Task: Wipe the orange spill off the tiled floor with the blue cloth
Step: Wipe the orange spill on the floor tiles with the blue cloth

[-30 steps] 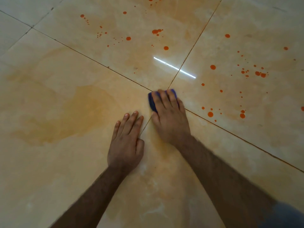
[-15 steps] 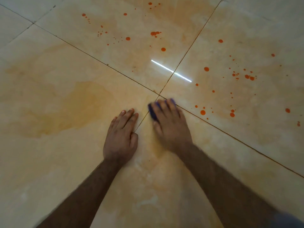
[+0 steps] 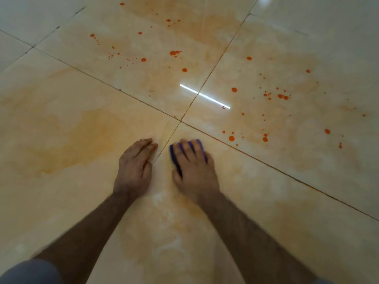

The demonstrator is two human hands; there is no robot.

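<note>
Right hand (image 3: 193,169) flat on blue cloth (image 3: 174,154), orange droplets (image 3: 231,138) beyond, tiled floor (image 3: 61,201)

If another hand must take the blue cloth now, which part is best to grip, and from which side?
Probably the blue cloth's left edge, approached from the left: it lies flat on the tiled floor under the right hand, and there the widest strip shows, beside the thumb. Only slivers show between the fingers.

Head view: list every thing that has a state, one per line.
Blue cloth: bunched, pressed to floor under right hand.
Right hand: flat on cloth.
Left hand: bare, flat on tile.
Orange droplets: unwiped.
Glossy beige tiled floor: smeared pale orange.
</note>
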